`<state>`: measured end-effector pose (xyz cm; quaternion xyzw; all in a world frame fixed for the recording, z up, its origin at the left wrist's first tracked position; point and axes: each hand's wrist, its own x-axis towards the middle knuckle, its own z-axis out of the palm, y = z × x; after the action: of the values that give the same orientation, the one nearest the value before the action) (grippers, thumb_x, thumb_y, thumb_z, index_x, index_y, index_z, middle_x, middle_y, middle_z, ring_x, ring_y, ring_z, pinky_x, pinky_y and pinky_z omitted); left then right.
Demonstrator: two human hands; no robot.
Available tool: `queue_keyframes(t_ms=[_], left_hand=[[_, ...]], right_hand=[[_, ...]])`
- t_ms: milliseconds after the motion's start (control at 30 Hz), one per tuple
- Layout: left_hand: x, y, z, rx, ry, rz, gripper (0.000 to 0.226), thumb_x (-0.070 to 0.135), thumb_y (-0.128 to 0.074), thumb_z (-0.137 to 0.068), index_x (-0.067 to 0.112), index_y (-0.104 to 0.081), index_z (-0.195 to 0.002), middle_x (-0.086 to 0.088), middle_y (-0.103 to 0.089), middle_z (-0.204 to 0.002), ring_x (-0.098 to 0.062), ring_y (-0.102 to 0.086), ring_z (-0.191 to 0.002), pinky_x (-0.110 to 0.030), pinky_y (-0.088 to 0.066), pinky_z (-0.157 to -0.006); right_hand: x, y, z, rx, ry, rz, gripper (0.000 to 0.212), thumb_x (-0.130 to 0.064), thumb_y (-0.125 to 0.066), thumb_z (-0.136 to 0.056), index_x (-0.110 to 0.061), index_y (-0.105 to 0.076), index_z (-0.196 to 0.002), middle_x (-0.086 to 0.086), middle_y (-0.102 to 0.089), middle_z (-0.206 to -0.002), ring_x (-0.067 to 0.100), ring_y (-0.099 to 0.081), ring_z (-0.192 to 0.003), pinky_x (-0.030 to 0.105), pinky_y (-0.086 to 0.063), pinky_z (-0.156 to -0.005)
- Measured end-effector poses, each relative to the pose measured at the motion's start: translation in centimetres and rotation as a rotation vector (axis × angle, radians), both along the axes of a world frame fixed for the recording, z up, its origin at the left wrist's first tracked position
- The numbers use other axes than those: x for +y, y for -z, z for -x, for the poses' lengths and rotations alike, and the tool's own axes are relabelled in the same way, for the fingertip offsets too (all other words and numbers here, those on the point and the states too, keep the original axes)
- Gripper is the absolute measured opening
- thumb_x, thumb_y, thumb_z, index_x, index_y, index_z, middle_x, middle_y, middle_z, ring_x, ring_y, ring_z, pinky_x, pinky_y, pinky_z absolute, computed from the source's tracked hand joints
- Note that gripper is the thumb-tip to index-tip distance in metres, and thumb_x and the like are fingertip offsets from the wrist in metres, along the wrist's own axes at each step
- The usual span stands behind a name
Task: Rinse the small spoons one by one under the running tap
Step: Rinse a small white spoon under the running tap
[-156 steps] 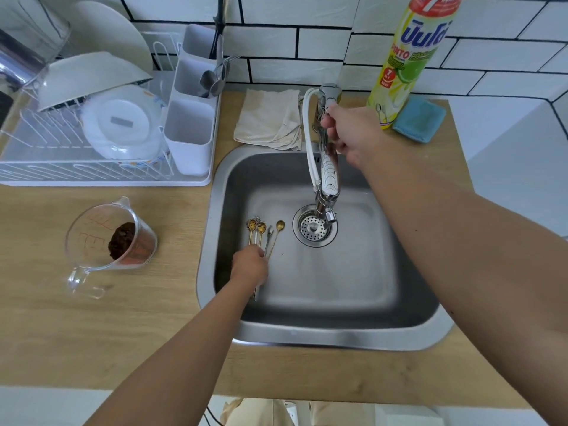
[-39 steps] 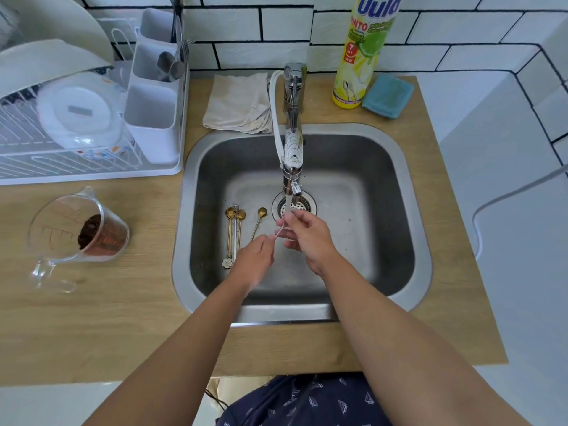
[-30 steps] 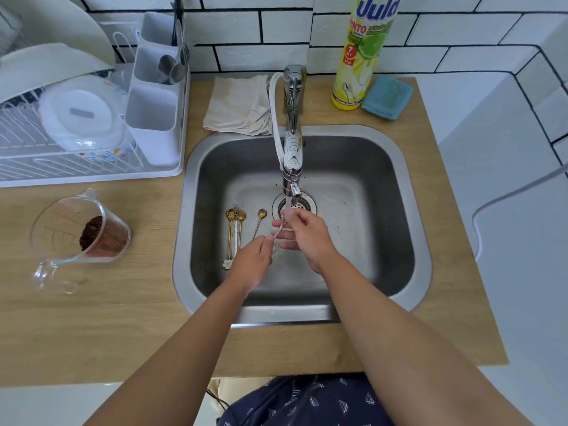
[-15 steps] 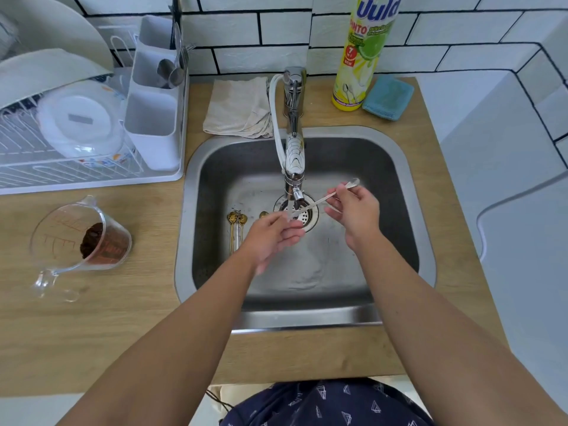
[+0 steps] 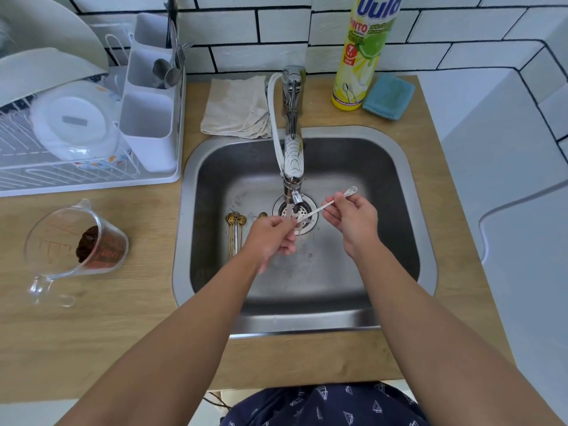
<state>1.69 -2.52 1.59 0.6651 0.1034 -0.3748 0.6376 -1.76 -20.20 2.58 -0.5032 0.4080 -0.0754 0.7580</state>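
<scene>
A small silver spoon (image 5: 327,205) lies across the water stream under the tap (image 5: 293,167), over the drain (image 5: 299,213) of the steel sink (image 5: 408,210). My right hand (image 5: 353,219) pinches it near the bowl end, which points up and right. My left hand (image 5: 272,236) has its fingertips on the spoon's other end, in the water. Several small gold spoons (image 5: 235,230) lie side by side on the sink floor, left of my left hand.
A white dish rack (image 5: 92,176) with bowls and a cutlery holder stands at the left. A glass measuring jug (image 5: 76,241) holding brown material lies on the wooden counter. Behind the sink are a folded cloth (image 5: 236,107), a detergent bottle (image 5: 362,50) and a blue sponge (image 5: 388,95).
Five seconds ago my right hand was on the tap and my left reached for the spoons. Since then both hands took one spoon under the stream; my right hand moved right, stretching it across.
</scene>
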Motion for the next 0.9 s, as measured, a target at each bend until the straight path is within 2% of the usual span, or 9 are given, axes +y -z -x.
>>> queue_keyframes(t_ms=[100,233,300,467,567,667,700,767,900], left_hand=[[-0.7,-0.3,-0.3,-0.09,-0.022,-0.141,0.037,0.044,-0.075,-0.088,0.009,-0.071,-0.076,0.002,-0.058,-0.054,-0.009,-0.043,-0.038,-0.02,-0.037,-0.038],[0.0,-1.0,0.1,-0.111,0.224,-0.064,0.021,0.033,-0.055,-0.103,0.017,-0.069,-0.105,0.002,-0.073,-0.081,-0.007,-0.052,-0.05,-0.017,-0.045,-0.049],[0.8,-1.2,0.5,-0.119,0.314,-0.09,0.018,0.028,-0.049,-0.106,0.021,-0.066,-0.107,0.002,-0.071,-0.081,-0.008,-0.05,-0.05,-0.018,-0.043,-0.048],[2.6,-1.5,1.6,-0.202,0.327,-0.251,0.023,0.031,-0.044,-0.107,0.024,-0.065,-0.099,0.004,-0.053,-0.072,-0.004,-0.038,-0.047,-0.019,-0.029,-0.041],[3.8,-1.7,1.9,-0.283,0.389,-0.364,0.025,0.032,-0.043,-0.107,0.019,-0.065,-0.103,0.005,-0.056,-0.076,-0.007,-0.046,-0.06,-0.022,-0.036,-0.051],[4.5,-1.6,2.1,-0.311,0.407,-0.422,0.028,0.031,-0.044,-0.107,0.016,-0.066,-0.102,0.006,-0.055,-0.074,-0.009,-0.046,-0.063,-0.027,-0.036,-0.055],[4.6,-1.5,2.2,-0.31,0.402,-0.434,0.029,0.031,-0.044,-0.107,0.015,-0.067,-0.101,0.006,-0.054,-0.073,-0.009,-0.045,-0.062,-0.028,-0.035,-0.055],[4.6,-1.5,2.3,-0.31,0.384,-0.463,0.03,0.032,-0.043,-0.107,0.015,-0.067,-0.099,0.004,-0.054,-0.073,-0.011,-0.045,-0.063,-0.029,-0.034,-0.055],[4.5,-1.5,2.4,-0.284,0.357,-0.453,0.032,0.034,-0.041,-0.106,0.018,-0.066,-0.096,0.001,-0.056,-0.077,-0.015,-0.049,-0.07,-0.031,-0.038,-0.061]], right_hand=[[1.0,0.3,0.3,-0.001,-0.006,-0.026,0.011,-0.01,-0.06,-0.104,-0.008,-0.064,-0.093,0.004,-0.075,-0.083,0.007,-0.071,-0.06,0.021,-0.06,-0.063],[1.0,0.1,0.3,0.015,-0.028,-0.038,0.013,-0.011,-0.062,-0.103,-0.012,-0.066,-0.09,0.004,-0.076,-0.083,0.011,-0.069,-0.063,0.023,-0.062,-0.066],[2.0,-0.1,0.4,0.035,-0.131,-0.011,0.01,-0.009,-0.067,-0.099,-0.013,-0.068,-0.09,0.01,-0.075,-0.081,0.02,-0.069,-0.066,0.027,-0.062,-0.068],[5.8,0.7,1.0,0.033,-0.476,0.122,0.042,-0.006,-0.081,-0.087,-0.03,-0.059,-0.114,0.009,-0.08,-0.085,0.014,-0.076,-0.076,0.026,-0.06,-0.076],[6.3,0.9,0.9,0.111,-0.563,0.296,0.033,-0.018,-0.085,-0.083,-0.033,-0.064,-0.105,0.004,-0.079,-0.091,0.008,-0.074,-0.074,0.025,-0.057,-0.075],[6.6,1.0,0.8,0.075,-0.474,0.206,0.006,-0.014,-0.073,-0.095,-0.018,-0.068,-0.095,0.009,-0.077,-0.097,0.008,-0.076,-0.068,0.017,-0.053,-0.059],[6.7,1.1,0.8,0.057,-0.463,0.201,0.008,-0.013,-0.067,-0.1,-0.015,-0.068,-0.092,0.008,-0.078,-0.095,0.008,-0.076,-0.066,0.017,-0.053,-0.059],[6.7,1.2,0.8,0.044,-0.473,0.214,0.013,-0.014,-0.061,-0.104,-0.012,-0.07,-0.095,0.005,-0.078,-0.091,0.009,-0.075,-0.069,0.023,-0.056,-0.066],[6.8,1.2,0.8,0.069,-0.528,0.279,0.007,-0.018,-0.068,-0.098,-0.018,-0.071,-0.105,0.002,-0.079,-0.094,0.012,-0.078,-0.081,0.026,-0.06,-0.077]])
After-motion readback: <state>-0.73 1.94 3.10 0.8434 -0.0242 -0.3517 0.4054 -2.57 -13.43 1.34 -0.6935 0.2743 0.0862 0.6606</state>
